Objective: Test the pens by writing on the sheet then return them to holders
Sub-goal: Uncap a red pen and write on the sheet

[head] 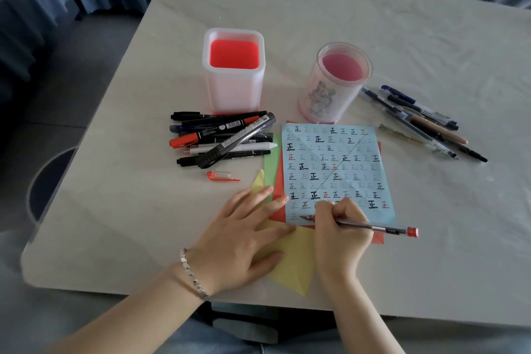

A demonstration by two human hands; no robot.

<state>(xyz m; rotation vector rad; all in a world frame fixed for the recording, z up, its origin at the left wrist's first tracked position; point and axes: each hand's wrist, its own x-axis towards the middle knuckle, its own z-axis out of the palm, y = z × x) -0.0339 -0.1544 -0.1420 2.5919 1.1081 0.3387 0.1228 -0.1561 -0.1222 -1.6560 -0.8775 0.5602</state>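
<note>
The left hand (244, 241) lies flat, fingers straight, on the yellow paper (290, 264) beside the sheet (336, 172); just right of it, the right hand (342, 236) grips a red-ended pen (376, 227), tip on the sheet's nearest row. Beyond the left hand lie a loose cap (221, 176) and piled markers (224, 138); beyond and right of the right hand, more pens (422, 121). Farthest, the square holder (234, 72) and round holder (334, 83) stand on the surface (402, 37)

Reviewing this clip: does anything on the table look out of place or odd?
A red pen cap lies alone near the marker pile, apart from any pen. The square holder and round holder stand empty while that pile and the loose pens lie heaped outside them. Nothing looks spilled or damaged.
</note>
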